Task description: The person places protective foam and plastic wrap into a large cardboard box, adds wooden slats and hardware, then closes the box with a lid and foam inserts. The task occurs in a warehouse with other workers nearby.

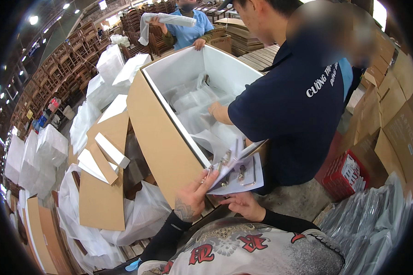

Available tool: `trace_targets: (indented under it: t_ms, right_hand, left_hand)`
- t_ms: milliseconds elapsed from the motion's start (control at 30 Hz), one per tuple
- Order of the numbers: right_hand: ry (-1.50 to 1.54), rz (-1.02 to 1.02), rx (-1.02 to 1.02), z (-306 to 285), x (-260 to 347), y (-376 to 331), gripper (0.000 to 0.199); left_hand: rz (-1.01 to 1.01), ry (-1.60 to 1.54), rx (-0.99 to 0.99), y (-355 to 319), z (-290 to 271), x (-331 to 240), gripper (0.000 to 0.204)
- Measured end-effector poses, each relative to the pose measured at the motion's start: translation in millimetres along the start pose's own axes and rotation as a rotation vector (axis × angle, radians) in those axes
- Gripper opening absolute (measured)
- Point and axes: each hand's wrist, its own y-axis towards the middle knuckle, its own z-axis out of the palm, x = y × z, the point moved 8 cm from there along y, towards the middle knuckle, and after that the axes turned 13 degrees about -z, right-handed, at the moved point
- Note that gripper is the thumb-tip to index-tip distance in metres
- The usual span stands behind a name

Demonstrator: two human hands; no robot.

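Note:
White paper sheets (229, 187), partly folded up, are in front of me at the near corner of a large open carton. Several metal bolts (242, 173) and an L-shaped hex key (253, 176) lie on them, seemingly in clear plastic. My left hand (193, 195), tattooed on the back, is closed on the sheets' left edge. Just below their near edge is my right hand (248, 206), fingers partly bent and apart; I see nothing in it. The carton (158, 130) has white foam lining and holds pieces wrapped in white foam sheet (192, 103).
A co-worker in a dark shirt (289, 105) reaches into the carton from the right. Another person in blue (188, 34) holds a white wrapped piece at the far end. Cardboard and foam pieces (108, 151) lie left; a red crate (344, 176) and grey plastic-wrapped stack (367, 224) stand right.

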Motion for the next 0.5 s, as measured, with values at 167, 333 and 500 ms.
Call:
trace_targets:
  t_ms: [167, 333, 500]
  right_hand:
    - [-0.144, -0.151, 0.022, -1.7, 16.6, 5.8, 0.086]
    - [-0.424, -0.122, 0.25, -2.3, 19.3, 9.6, 0.099]
    - [-0.621, -0.196, 0.374, -3.3, 31.4, 18.9, 0.084]
  left_hand:
    - [0.11, 0.029, -0.022, -8.8, 7.5, -9.4, 0.055]
    - [0.114, 0.043, -0.07, -14.8, 16.3, -7.0, 0.054]
    - [0.059, -0.023, -0.116, -16.8, 22.3, -10.6, 0.053]
